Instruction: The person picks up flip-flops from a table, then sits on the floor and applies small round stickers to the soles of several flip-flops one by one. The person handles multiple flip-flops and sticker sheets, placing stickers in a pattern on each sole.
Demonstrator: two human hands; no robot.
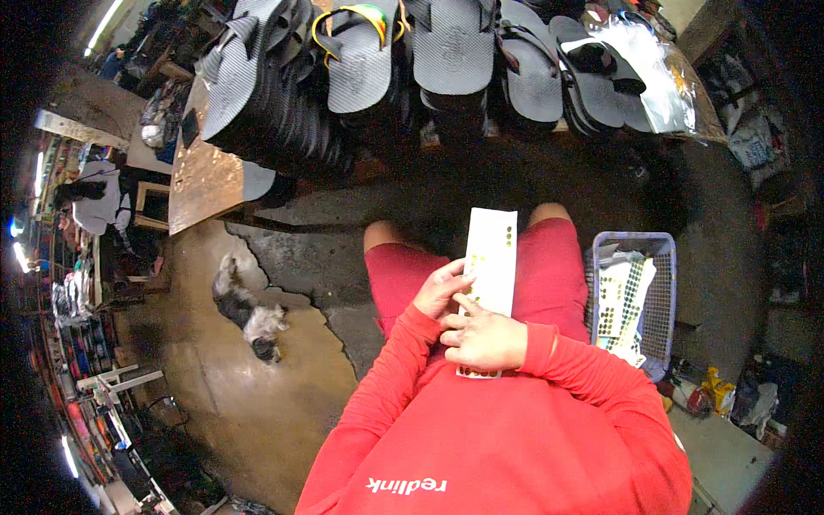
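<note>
Locate the white sheet point(493, 245): it lies lengthwise over your lap, between the legs of your red shorts point(549, 266). Small, dark round dots point(509, 236) stand in a short column near its upper right corner, and another row shows at its lower end.

Left hand point(442, 289): placed at the left edge of the sheet, fingers bent over onto its face. Right hand point(485, 339): laid across the lower part of the sheet, index finger reaching toward the left hand, remaining fingers curled. The two hands meet or nearly meet (whether either one pinches a dot cannot be told from this view).

Markings: white lettering point(406, 486) runs across the front of your red shirt point(532, 438) and appears upside down here. Ahead of you, stacks of black sandals point(451, 64) stand on the bench point(204, 184); some top soles bear a faint pressed-in script, too indistinct to read. One sandal point(359, 81) has a strap edged in yellow, green and red.

To your right, a pale purple basket point(633, 238) contains more dotted sheets point(614, 300). To your left, a black-and-white dog point(245, 309) lies on the floor point(215, 386).
</note>
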